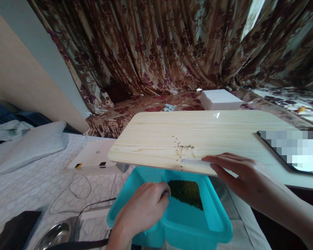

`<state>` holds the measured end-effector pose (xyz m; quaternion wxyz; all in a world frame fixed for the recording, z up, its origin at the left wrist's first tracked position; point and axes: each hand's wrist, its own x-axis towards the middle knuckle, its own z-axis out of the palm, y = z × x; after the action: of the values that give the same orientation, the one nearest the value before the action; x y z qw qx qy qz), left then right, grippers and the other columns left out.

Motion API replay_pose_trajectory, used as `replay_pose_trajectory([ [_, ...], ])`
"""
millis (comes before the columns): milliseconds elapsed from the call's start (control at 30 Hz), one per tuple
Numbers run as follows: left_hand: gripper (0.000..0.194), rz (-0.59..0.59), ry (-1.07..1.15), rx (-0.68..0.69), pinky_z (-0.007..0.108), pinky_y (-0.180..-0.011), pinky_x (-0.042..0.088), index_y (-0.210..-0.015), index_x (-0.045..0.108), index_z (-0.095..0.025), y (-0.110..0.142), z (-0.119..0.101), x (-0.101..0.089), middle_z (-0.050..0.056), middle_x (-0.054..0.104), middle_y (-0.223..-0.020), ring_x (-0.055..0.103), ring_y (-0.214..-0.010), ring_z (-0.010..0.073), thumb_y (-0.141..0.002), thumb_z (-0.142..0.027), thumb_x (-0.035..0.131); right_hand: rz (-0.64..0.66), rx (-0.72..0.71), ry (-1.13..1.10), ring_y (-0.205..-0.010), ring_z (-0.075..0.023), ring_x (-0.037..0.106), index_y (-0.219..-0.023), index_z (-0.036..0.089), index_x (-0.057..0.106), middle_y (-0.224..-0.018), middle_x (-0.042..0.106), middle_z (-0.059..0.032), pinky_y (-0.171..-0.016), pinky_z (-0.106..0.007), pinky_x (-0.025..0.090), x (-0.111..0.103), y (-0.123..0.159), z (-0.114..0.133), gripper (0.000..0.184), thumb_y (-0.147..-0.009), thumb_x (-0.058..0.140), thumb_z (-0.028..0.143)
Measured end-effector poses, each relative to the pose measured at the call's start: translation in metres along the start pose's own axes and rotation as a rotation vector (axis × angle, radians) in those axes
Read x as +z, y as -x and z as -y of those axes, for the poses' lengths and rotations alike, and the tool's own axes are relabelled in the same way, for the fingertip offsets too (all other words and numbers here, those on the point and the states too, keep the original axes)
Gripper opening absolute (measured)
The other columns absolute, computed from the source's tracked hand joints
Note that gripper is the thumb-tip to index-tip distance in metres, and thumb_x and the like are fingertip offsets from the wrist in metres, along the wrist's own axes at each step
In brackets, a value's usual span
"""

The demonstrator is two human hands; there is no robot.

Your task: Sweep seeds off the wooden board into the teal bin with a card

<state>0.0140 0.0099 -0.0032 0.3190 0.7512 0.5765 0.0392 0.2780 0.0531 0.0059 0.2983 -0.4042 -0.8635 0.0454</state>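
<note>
My right hand (237, 173) reaches over the front edge of the pale wooden table (151, 132). Between its thumb and fingers is one end of a clear, flat plastic strip (194, 162), which lies along the tabletop near that edge. Small greenish beans or seeds (186, 147) are scattered just behind the strip. Below the edge sits a turquoise two-part basin (224, 222); a heap of green grains (186, 192) fills the far end of its right compartment. My left hand (146, 206) is closed above the basin's divider, its fingertips turned down. What those fingers hold, if anything, is hidden.
A tablet-like device (289, 152) lies on the table's right side. Behind the table is a white box (221, 99). On the bed at left are another white box (94, 156), a pillow (39, 146), cables and a metal bowl (56, 236).
</note>
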Motion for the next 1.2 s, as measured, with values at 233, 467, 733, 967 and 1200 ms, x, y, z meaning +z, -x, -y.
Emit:
replay_pose_trajectory([
  [233,0.032,0.001,-0.019,0.005,0.030,-0.081,0.040,-0.097,0.068,-0.021,0.000,0.002,0.000,0.004,0.071,-0.095,0.063,-0.095,0.0224,-0.092,-0.024,0.037,0.049,-0.031,-0.024,-0.081,-0.0200,0.073,-0.113,0.024,0.072,-0.097,0.077,-0.0069,-0.065,-0.031,0.058,0.000,-0.001,0.006,0.031,-0.095,0.046,0.021],
  [467,0.030,-0.009,0.007,0.000,0.030,-0.082,0.040,-0.097,0.068,-0.023,-0.001,0.006,-0.001,0.003,0.071,-0.095,0.063,-0.095,0.0227,-0.091,-0.023,0.038,-0.001,-0.027,0.024,-0.084,-0.0218,0.072,-0.111,0.024,0.072,-0.098,0.077,-0.0067,-0.068,-0.034,0.059,-0.001,-0.007,0.004,0.029,-0.095,0.047,0.024],
  [733,0.030,-0.025,0.019,-0.003,0.030,-0.081,0.039,-0.096,0.067,-0.023,0.000,0.009,-0.002,0.003,0.070,-0.094,0.062,-0.095,0.0223,-0.091,-0.024,0.038,0.030,-0.085,0.028,-0.081,-0.0203,0.072,-0.108,0.021,0.071,-0.095,0.077,-0.0073,-0.066,-0.032,0.057,0.010,-0.018,0.006,0.029,-0.093,0.046,0.017],
  [967,0.029,-0.028,0.010,0.001,0.030,-0.080,0.039,-0.098,0.067,-0.023,0.002,0.012,-0.001,0.003,0.070,-0.094,0.062,-0.095,0.0218,-0.092,-0.023,0.039,0.200,-0.077,-0.112,-0.080,-0.0191,0.071,-0.106,0.026,0.072,-0.094,0.076,-0.0053,-0.065,-0.030,0.057,-0.003,-0.005,0.022,0.028,-0.097,0.045,0.023],
  [1200,0.028,-0.025,-0.046,0.051,0.031,-0.079,0.042,-0.093,0.066,-0.021,0.001,0.003,0.005,0.004,0.071,-0.092,0.063,-0.092,0.0219,-0.092,-0.021,0.038,0.010,-0.124,-0.015,-0.081,-0.0200,0.074,-0.112,0.029,0.069,-0.099,0.077,-0.0020,-0.065,-0.028,0.060,-0.021,0.012,0.008,0.027,-0.094,0.050,0.023],
])
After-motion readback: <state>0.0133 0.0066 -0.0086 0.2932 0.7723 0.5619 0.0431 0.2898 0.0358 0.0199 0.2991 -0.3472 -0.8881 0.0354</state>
